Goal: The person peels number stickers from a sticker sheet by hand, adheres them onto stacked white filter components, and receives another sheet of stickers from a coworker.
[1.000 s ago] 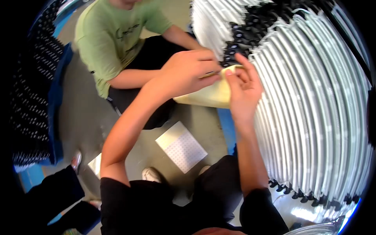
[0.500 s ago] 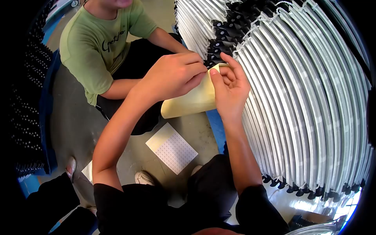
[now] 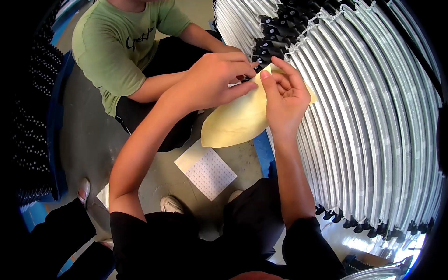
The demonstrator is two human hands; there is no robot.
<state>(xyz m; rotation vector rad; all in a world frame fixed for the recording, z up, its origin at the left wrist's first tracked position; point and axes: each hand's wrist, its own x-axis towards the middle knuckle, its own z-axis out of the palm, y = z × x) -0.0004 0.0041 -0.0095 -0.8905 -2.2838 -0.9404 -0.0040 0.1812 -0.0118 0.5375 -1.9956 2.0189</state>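
Observation:
My right hand (image 3: 287, 98) grips a pale yellow paper sheet (image 3: 235, 119) near its upper edge, thumb on the near face. The sheet curves, and its lower left end hangs free over the floor. My left hand (image 3: 217, 79) is beside the sheet's upper left, fingers curled with the thumb lying close to the paper. Whatever is between those fingertips is too small or hidden to make out. Past both hands, rows of black end pieces (image 3: 280, 30) join white wrapped tubes.
A large stack of wrapped tubes (image 3: 354, 116) fills the right side. A co-worker in a green shirt (image 3: 109, 51) sits ahead on the left. A printed label sheet (image 3: 212, 175) lies on the floor by my shoes. Dark perforated stacks (image 3: 35, 126) stand at far left.
Both hands and the yellow sheet have shifted slightly right. More of the sheet faces me now, and my left fingers have loosened from a tighter pinch. The co-worker leans a little forward.

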